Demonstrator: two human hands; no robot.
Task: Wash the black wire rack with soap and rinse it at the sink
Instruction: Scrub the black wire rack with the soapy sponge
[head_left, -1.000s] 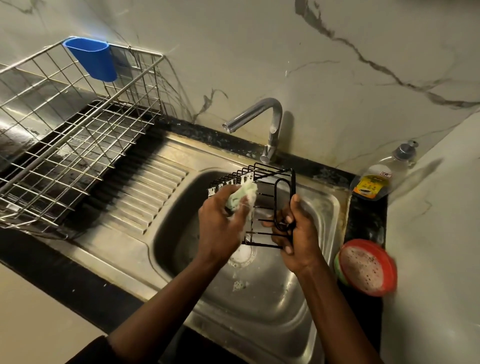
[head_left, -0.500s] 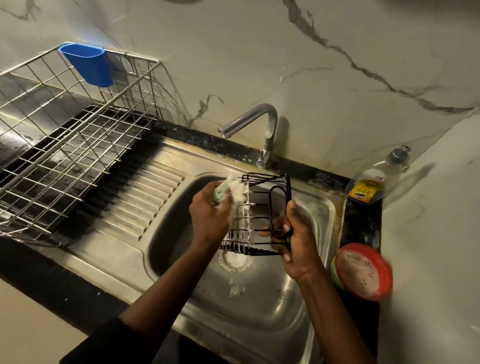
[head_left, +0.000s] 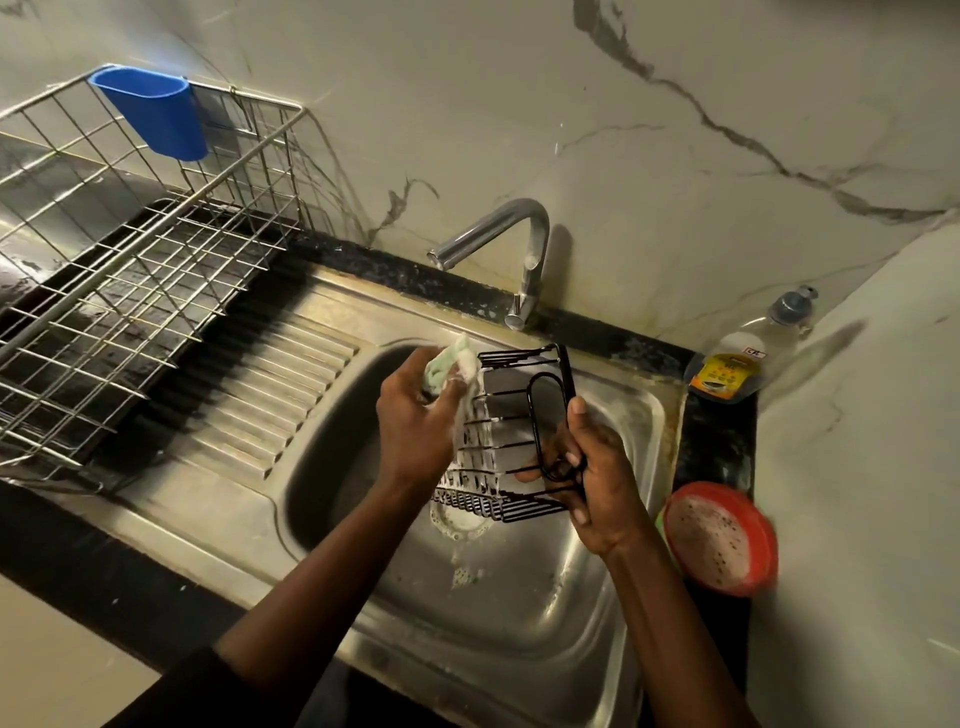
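The black wire rack (head_left: 511, 415) is held on its side over the steel sink (head_left: 524, 597), its left wires white with suds. My right hand (head_left: 592, 467) grips the rack's looped black wire at its right side. My left hand (head_left: 415, 421) holds a pale green soapy sponge (head_left: 447, 364) and presses it against the rack's upper left edge. The chrome tap (head_left: 498, 234) stands behind the rack with no water running from it.
A steel dish basket (head_left: 130, 291) with a blue plastic cup (head_left: 156, 114) sits on the left over the ribbed drainboard (head_left: 260, 395). A dish soap bottle (head_left: 737, 364) and a red bowl of foamy water (head_left: 719, 538) stand right of the sink.
The rack has been turned from lying flat to standing on its side. My left hand with the sponge has moved up along its left edge, leaving more suds.
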